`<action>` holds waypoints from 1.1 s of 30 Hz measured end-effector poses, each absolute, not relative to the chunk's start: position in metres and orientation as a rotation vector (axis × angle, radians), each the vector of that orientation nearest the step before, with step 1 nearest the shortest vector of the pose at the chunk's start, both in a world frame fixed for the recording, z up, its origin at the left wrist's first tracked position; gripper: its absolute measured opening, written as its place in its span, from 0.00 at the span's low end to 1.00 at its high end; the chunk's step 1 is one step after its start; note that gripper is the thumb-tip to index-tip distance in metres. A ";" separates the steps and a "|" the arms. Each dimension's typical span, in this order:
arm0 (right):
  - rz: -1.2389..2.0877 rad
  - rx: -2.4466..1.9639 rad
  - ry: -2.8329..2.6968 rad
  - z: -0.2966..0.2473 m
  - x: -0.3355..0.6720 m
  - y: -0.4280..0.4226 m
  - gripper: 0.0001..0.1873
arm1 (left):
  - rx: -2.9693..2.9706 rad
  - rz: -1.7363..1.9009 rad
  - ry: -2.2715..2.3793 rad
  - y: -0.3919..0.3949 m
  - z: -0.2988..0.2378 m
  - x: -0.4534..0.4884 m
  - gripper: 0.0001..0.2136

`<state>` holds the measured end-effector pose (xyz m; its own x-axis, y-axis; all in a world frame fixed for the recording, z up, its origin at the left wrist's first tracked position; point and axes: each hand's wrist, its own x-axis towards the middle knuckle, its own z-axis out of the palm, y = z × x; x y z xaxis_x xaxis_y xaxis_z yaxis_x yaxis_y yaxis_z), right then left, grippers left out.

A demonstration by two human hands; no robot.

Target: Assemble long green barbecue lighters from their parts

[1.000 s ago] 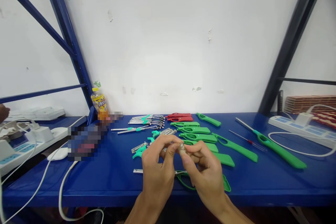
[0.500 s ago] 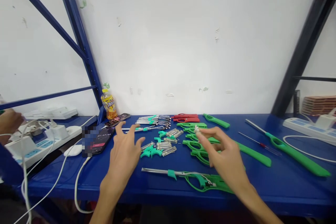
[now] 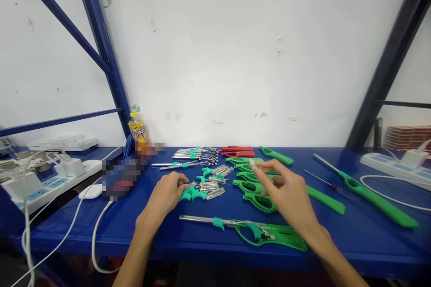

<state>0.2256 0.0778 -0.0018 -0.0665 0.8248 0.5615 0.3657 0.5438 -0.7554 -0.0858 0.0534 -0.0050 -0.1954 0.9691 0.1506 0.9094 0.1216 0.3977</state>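
blue table (image 3: 365,242); right fingers (image 3: 264,179) pinch pale piece (image 3: 252,163); left fingers (image 3: 182,180) by triggers (image 3: 193,194), hold unclear

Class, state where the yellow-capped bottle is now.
In the head view, the bottle stands at the back left of the blue table, just right of the blue post, before the white wall.
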 end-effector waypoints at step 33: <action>0.391 -1.068 -1.796 -0.006 0.225 0.084 0.19 | 2.155 0.824 1.970 0.040 0.016 -0.058 0.13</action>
